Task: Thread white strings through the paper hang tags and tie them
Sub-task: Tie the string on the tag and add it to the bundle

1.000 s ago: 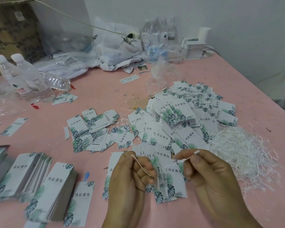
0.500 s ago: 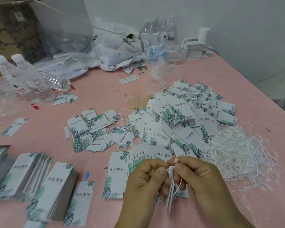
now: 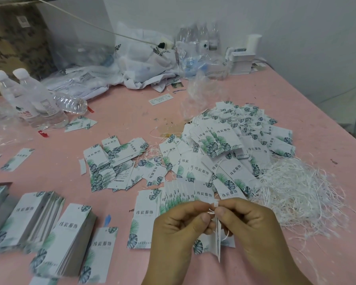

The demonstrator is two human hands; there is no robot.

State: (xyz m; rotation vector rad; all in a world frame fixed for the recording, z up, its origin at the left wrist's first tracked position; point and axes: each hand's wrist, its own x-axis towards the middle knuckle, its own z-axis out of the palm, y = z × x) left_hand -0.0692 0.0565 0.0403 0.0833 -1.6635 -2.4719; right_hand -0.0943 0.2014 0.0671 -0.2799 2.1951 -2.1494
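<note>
My left hand (image 3: 179, 229) and my right hand (image 3: 253, 225) meet at the fingertips low in the middle of the view. Together they pinch the two ends of a thin white string (image 3: 213, 208). From that string a small paper hang tag (image 3: 217, 241) hangs edge-on between my hands. Just behind my hands lies a fanned row of white tags with green leaf print (image 3: 179, 194). A loose heap of white strings (image 3: 296, 192) lies to the right. A big pile of tags with strings in them (image 3: 234, 145) sits further back.
Stacks of larger tags (image 3: 39, 229) stand at the lower left on the pink table (image 3: 121, 112). Two upright water bottles (image 3: 27, 99) are at the far left. Plastic bags (image 3: 144, 56) and a white box (image 3: 242, 60) line the back wall.
A second ago my hands were apart, pulling the string taut. They have come together, and both now pinch the string's ends above the hanging tag.
</note>
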